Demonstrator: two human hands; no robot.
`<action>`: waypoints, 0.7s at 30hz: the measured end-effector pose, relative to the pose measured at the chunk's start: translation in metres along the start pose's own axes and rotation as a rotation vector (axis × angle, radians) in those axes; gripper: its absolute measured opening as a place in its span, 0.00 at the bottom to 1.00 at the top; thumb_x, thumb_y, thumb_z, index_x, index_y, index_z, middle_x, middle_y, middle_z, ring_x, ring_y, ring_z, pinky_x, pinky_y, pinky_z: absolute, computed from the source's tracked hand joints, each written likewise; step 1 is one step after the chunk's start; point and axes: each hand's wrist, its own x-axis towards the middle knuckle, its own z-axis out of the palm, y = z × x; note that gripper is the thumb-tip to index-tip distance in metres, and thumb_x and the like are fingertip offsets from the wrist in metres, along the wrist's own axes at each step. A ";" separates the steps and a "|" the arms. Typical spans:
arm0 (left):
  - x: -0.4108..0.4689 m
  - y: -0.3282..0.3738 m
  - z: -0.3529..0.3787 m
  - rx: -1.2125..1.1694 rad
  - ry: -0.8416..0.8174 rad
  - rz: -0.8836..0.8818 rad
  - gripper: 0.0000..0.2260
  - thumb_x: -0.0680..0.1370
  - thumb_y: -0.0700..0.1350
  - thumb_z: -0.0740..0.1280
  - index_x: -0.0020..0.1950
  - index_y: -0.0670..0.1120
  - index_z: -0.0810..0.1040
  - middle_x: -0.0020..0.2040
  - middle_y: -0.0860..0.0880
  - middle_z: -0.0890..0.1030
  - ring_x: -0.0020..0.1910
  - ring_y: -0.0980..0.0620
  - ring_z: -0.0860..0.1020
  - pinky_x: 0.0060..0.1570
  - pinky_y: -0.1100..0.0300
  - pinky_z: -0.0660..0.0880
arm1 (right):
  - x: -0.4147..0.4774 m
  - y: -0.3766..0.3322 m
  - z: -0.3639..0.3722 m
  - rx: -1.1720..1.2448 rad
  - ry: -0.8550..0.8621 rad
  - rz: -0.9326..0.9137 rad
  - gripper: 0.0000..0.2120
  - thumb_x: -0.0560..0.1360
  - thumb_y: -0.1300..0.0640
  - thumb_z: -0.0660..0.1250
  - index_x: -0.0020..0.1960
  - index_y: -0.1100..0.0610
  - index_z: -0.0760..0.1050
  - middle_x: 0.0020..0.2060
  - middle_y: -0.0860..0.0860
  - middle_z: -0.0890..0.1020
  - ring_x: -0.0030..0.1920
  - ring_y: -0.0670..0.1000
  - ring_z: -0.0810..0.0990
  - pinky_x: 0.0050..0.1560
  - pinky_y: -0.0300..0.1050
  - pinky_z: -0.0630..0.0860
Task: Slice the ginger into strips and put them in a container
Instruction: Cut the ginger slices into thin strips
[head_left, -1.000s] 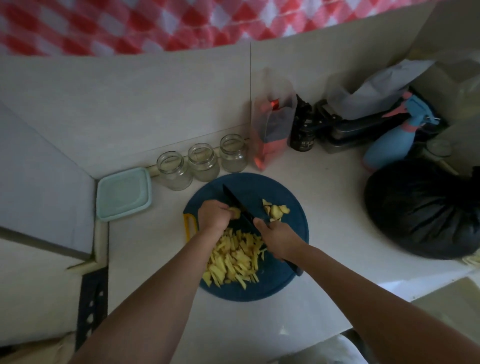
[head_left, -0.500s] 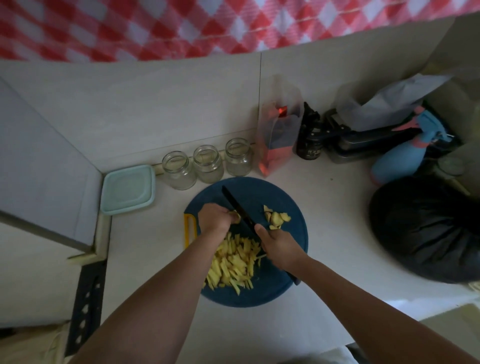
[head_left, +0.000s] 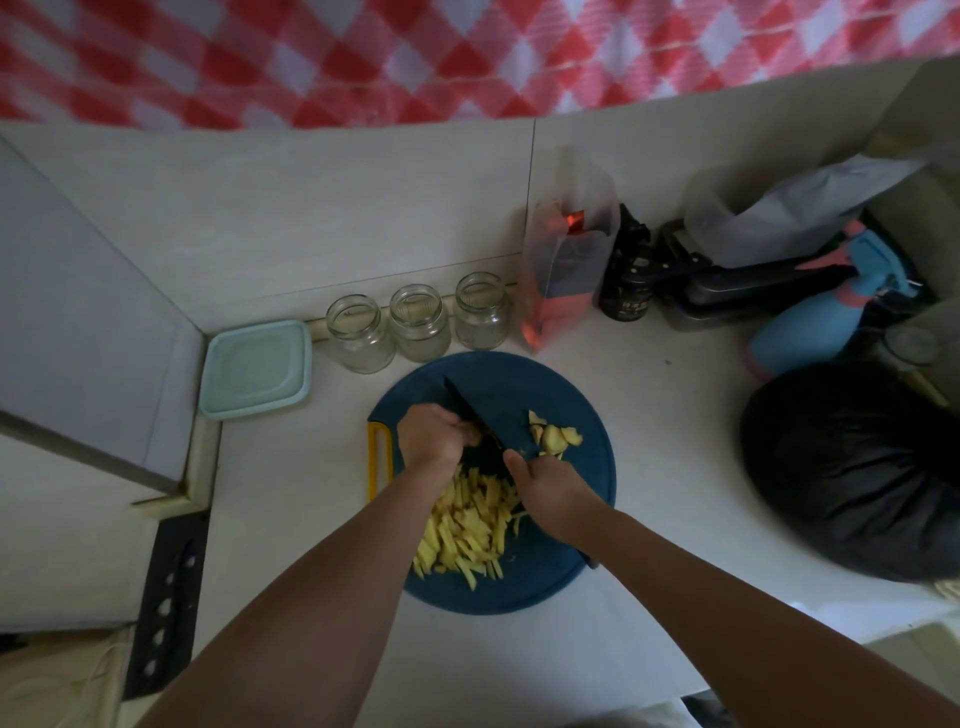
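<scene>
A round blue cutting board (head_left: 582, 561) with a yellow handle lies on the counter. A pile of yellow ginger strips (head_left: 467, 530) sits on its near half, between my forearms. Several uncut ginger slices (head_left: 553, 435) lie on the board's right side. My left hand (head_left: 431, 435) holds a small ginger piece down against the board. My right hand (head_left: 553, 491) grips the handle of a dark knife (head_left: 470, 410), whose blade runs diagonally right beside my left fingers. A pale green lidded container (head_left: 255, 368) stands to the left of the board.
Three empty glass jars (head_left: 420, 322) line the back wall behind the board. A red and clear bag (head_left: 566, 260), a dark bottle (head_left: 626, 280), a blue spray bottle (head_left: 826, 322) and a black bag (head_left: 852, 467) crowd the right side. The counter edge drops off on the left.
The camera has tilted a little, shifting the scene down in the view. The knife blade has edged slightly against the ginger piece; both hands keep their grip in the same places.
</scene>
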 end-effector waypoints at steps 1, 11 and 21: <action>0.000 -0.001 0.000 -0.008 0.006 -0.002 0.11 0.66 0.37 0.78 0.45 0.40 0.81 0.41 0.48 0.80 0.40 0.54 0.76 0.33 0.66 0.69 | 0.001 0.000 0.004 -0.022 0.018 0.006 0.25 0.82 0.41 0.50 0.33 0.56 0.66 0.30 0.52 0.72 0.31 0.49 0.71 0.37 0.44 0.70; 0.000 -0.003 0.000 -0.073 0.009 -0.057 0.13 0.68 0.39 0.77 0.51 0.39 0.81 0.50 0.46 0.81 0.45 0.56 0.75 0.38 0.68 0.69 | 0.002 0.011 0.005 0.256 0.012 0.147 0.26 0.78 0.35 0.52 0.42 0.58 0.70 0.34 0.55 0.74 0.30 0.52 0.73 0.31 0.44 0.70; 0.000 0.003 0.001 -0.064 -0.006 -0.129 0.12 0.67 0.39 0.78 0.47 0.40 0.80 0.51 0.44 0.82 0.46 0.51 0.77 0.42 0.62 0.71 | -0.005 0.012 -0.006 0.206 0.003 0.051 0.26 0.79 0.37 0.53 0.38 0.59 0.68 0.31 0.53 0.72 0.27 0.48 0.70 0.29 0.41 0.68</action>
